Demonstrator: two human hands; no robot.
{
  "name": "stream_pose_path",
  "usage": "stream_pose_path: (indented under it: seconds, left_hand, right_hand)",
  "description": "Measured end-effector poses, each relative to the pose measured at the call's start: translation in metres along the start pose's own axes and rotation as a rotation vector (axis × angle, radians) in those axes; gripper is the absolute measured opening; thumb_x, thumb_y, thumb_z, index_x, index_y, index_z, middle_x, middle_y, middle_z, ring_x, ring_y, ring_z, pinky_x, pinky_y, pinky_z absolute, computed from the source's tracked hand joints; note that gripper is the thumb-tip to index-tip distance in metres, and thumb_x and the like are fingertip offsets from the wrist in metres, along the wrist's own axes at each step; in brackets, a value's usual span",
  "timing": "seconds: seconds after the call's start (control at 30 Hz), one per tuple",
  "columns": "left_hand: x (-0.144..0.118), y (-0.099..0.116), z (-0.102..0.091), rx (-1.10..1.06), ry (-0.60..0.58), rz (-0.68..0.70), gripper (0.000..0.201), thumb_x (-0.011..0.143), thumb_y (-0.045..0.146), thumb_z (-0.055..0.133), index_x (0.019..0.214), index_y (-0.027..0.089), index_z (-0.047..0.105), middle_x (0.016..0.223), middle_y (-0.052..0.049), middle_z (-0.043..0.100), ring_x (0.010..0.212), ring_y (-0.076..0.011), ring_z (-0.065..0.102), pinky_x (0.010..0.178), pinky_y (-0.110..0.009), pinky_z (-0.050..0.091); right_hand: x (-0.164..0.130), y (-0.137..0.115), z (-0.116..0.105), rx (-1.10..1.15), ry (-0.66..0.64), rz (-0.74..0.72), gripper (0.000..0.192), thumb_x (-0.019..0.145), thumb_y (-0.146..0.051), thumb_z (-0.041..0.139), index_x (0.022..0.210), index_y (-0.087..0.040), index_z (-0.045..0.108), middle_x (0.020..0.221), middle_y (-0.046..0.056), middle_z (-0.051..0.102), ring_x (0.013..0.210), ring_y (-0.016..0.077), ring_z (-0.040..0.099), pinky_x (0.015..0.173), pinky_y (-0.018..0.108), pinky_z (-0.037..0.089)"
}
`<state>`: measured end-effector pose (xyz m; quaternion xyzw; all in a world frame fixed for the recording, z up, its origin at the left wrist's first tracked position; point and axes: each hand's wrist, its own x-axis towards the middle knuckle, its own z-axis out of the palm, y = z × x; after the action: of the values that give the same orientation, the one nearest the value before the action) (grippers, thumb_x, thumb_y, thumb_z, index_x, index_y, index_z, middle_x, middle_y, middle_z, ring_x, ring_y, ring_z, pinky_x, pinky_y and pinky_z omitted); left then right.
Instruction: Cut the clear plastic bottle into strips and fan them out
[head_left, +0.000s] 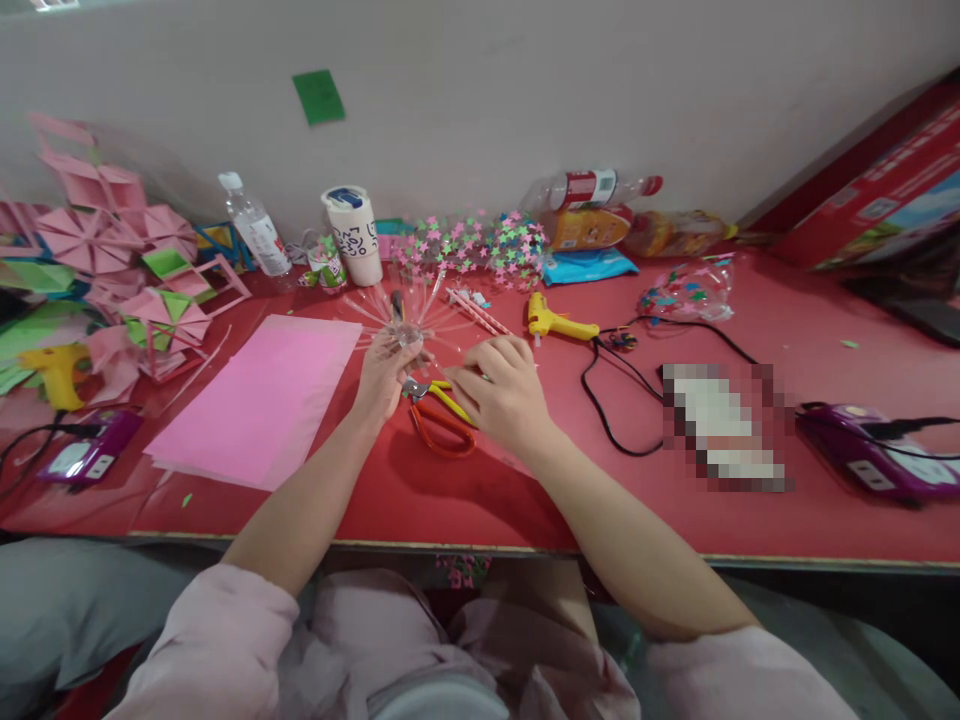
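My left hand (381, 375) is closed around the base of a clear plastic bottle piece (409, 335), whose thin cut strips fan outward like rays. Close by on the right, my right hand (504, 392) has its fingers pinched together near the strip ends. What they hold, if anything, is too small to make out. Below and between the hands lies a metal-headed hand tool with red and yellow handles (444, 440); whether it is one tool or two I cannot tell. Behind my right hand are pink-striped paper straws (480, 312).
Pink paper sheets (259, 400) lie left. A yellow glue gun (561, 322) with a black cord (611, 430) sits right. Star-decorated plastic (480, 248), a tumbler (354, 235) and bottles (255, 225) line the wall. Purple power strips (877, 450) and folded paper shapes (112, 230) flank the table.
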<state>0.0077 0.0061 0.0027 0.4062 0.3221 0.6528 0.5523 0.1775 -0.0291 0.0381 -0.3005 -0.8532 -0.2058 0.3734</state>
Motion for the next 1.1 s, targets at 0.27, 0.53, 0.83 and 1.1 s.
stream_pose_path:
  seconds: [0.27, 0.53, 0.83, 1.1]
  left_hand:
    - [0.001, 0.0, -0.001, -0.007, 0.001, 0.012, 0.033, 0.062, 0.024, 0.08, 0.087, 0.02, 0.058, 0.086, 0.001, 0.073, 0.062, -0.0073, 0.064, 0.065, -0.022, 0.05]
    - [0.002, -0.002, -0.002, 0.048, 0.009, 0.034, 0.036, 0.061, 0.025, 0.081, 0.088, 0.019, 0.057, 0.077, 0.003, 0.069, 0.061, -0.0079, 0.062, 0.062, -0.022, 0.049]
    - [0.002, -0.001, -0.002, 0.046, 0.014, 0.036, 0.036, 0.062, 0.025, 0.081, 0.088, 0.019, 0.057, 0.083, 0.001, 0.071, 0.063, -0.008, 0.063, 0.067, -0.024, 0.05]
    - [0.0, 0.001, 0.0, 0.02, -0.044, -0.065, 0.039, 0.058, 0.024, 0.081, 0.089, 0.018, 0.059, 0.084, 0.001, 0.071, 0.062, -0.0081, 0.063, 0.062, -0.022, 0.05]
  right_hand:
    - [0.0, -0.002, 0.0, 0.006, 0.014, 0.003, 0.017, 0.09, -0.018, 0.053, 0.078, -0.02, 0.066, 0.076, 0.003, 0.055, 0.076, 0.0176, 0.041, 0.08, 0.035, 0.033]
    - [0.0, -0.006, -0.002, 0.05, 0.025, 0.003, 0.015, 0.09, -0.02, 0.053, 0.09, -0.026, 0.067, 0.082, 0.003, 0.057, 0.081, 0.0185, 0.044, 0.08, 0.037, 0.034]
    - [0.001, -0.006, -0.002, 0.057, 0.016, -0.032, 0.014, 0.089, -0.018, 0.054, 0.083, -0.022, 0.066, 0.079, 0.003, 0.058, 0.078, 0.0179, 0.046, 0.08, 0.035, 0.037]
    - [0.003, 0.005, -0.016, 0.222, 0.241, 0.229, 0.014, 0.087, -0.018, 0.052, 0.09, -0.023, 0.065, 0.079, 0.003, 0.057, 0.074, 0.0174, 0.053, 0.068, 0.034, 0.04]
